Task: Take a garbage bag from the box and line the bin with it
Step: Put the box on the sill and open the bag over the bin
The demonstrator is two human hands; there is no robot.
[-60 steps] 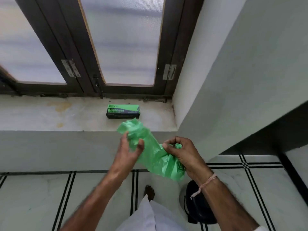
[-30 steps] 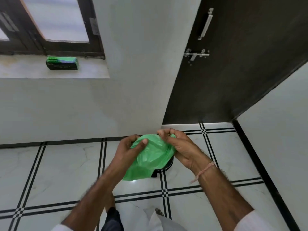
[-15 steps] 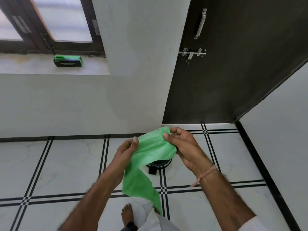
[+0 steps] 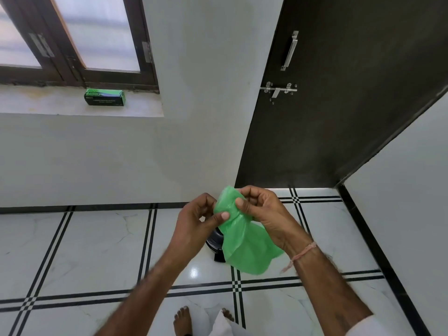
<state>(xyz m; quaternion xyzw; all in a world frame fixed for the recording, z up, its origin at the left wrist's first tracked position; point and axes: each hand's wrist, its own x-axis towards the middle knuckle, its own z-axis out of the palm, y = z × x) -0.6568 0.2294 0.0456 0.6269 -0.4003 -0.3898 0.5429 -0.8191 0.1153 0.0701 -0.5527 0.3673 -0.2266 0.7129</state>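
Note:
A thin green garbage bag (image 4: 244, 248) hangs between my two hands at chest height. My left hand (image 4: 196, 221) pinches its upper edge with thumb and fingers. My right hand (image 4: 264, 214) pinches the same edge from the other side, and the rest of the bag droops below it. A small black bin (image 4: 214, 240) stands on the floor right under the bag, mostly hidden by it and by my left hand. The green and black bag box (image 4: 104, 97) lies on the window sill at upper left.
White floor tiles with black double lines (image 4: 97, 251) spread around the bin. A dark door (image 4: 339, 93) with a handle and bolt stands behind it, a white wall (image 4: 400, 202) rises to the right, and my bare feet (image 4: 181, 320) show at the bottom.
I turned from the window sill toward the bin by the door. Both hands kept the bag and gathered its hanging tail up, so it now droops to the right under my right hand.

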